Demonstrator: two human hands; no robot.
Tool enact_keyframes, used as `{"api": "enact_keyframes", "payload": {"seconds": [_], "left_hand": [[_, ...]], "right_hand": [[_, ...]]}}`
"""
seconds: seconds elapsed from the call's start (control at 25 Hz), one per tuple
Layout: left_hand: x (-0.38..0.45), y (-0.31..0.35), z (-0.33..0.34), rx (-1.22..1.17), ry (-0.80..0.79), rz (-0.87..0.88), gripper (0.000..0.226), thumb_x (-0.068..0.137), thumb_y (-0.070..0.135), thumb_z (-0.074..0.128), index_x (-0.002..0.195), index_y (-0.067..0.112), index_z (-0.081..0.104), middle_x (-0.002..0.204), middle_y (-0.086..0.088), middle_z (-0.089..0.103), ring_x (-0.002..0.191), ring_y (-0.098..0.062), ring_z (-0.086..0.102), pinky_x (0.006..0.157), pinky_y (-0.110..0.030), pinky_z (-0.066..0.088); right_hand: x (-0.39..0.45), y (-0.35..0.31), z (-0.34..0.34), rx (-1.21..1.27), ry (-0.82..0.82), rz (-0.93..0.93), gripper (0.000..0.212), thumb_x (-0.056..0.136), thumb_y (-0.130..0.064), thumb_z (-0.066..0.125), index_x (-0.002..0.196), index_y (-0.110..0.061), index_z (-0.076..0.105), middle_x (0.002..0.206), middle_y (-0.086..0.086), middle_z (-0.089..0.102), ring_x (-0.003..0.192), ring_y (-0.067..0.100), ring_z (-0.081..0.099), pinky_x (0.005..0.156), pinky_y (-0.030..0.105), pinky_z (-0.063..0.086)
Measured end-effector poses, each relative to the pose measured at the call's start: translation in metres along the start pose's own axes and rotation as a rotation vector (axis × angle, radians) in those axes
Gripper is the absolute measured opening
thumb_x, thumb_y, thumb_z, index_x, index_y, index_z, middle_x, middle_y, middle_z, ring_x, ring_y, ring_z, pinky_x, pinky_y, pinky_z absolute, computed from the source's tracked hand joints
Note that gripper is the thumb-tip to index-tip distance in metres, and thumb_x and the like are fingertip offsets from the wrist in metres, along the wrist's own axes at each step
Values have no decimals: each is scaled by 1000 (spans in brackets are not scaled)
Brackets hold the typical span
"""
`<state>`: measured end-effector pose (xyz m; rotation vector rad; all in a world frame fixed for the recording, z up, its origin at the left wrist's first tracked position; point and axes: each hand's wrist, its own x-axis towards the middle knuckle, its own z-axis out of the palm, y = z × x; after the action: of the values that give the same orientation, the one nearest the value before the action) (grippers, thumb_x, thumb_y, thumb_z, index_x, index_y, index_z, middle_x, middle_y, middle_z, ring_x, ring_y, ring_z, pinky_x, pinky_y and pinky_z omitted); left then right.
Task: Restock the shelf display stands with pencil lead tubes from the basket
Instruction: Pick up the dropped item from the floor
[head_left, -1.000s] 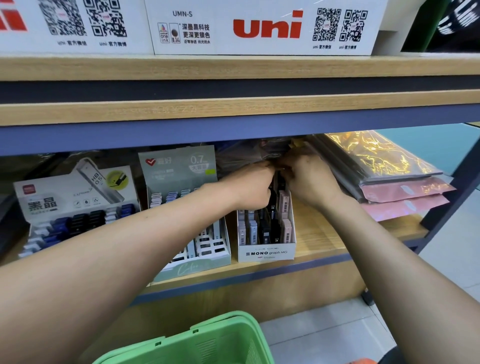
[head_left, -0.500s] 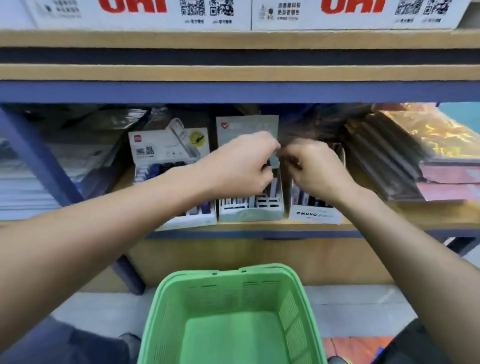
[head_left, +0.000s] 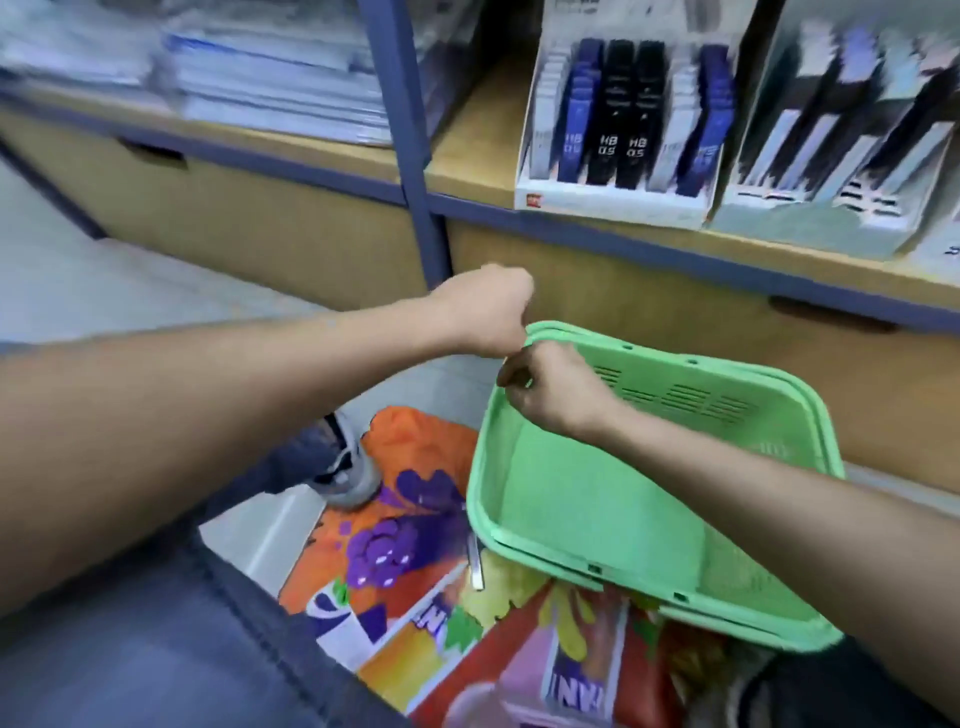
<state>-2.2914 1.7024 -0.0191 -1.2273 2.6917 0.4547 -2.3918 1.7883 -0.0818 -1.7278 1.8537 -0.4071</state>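
Green perforated plastic basket (head_left: 675, 525), curled left hand (head_left: 480, 312), right hand (head_left: 553, 387) at rim

We see a wooden shelf (head_left: 467, 140) edged in blue, carried by a blue metal upright (head_left: 402, 135). Beneath it run light wooden cabinet fronts (head_left: 270, 228) with dark cut-out handle slots (head_left: 150, 153). Blurred stacks of paper goods (head_left: 270, 78) lie on the shelf's left bay. The floor (head_left: 104, 280) is pale and smooth, under even, soft lighting.

Bare forearms (head_left: 208, 415), dark trousers (head_left: 156, 649), grey shoe (head_left: 345, 475)
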Motion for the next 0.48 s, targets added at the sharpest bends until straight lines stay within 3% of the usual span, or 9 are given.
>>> {"api": "enact_keyframes", "payload": {"seconds": [0.12, 0.32, 0.48], "left_hand": [[2, -41, 42, -2, -55, -76, 18, 80, 10, 58, 97, 6, 64, 107, -23, 69, 101, -40, 67, 75, -41, 55], [4, -99, 107, -109, -50, -259, 18, 83, 7, 59, 99, 0, 62, 107, -27, 67, 104, -43, 66, 71, -41, 47], [-10, -120, 195, -242, -213, -434, 22, 88, 9, 60, 109, 4, 58, 119, -21, 65, 111, -36, 63, 72, -34, 42]], "right_hand": [[21, -22, 50, 52, -32, 66, 24, 84, -4, 58, 98, -5, 77, 104, 16, 76, 105, 32, 68, 89, 37, 49], [37, -29, 85, -98, -11, 133, 26, 81, -14, 58, 99, -20, 76, 105, 13, 74, 103, 36, 67, 83, 38, 55], [57, -32, 81, -136, 66, 107, 33, 83, -12, 54, 107, -24, 73, 111, 7, 73, 105, 34, 66, 85, 39, 55]]}}
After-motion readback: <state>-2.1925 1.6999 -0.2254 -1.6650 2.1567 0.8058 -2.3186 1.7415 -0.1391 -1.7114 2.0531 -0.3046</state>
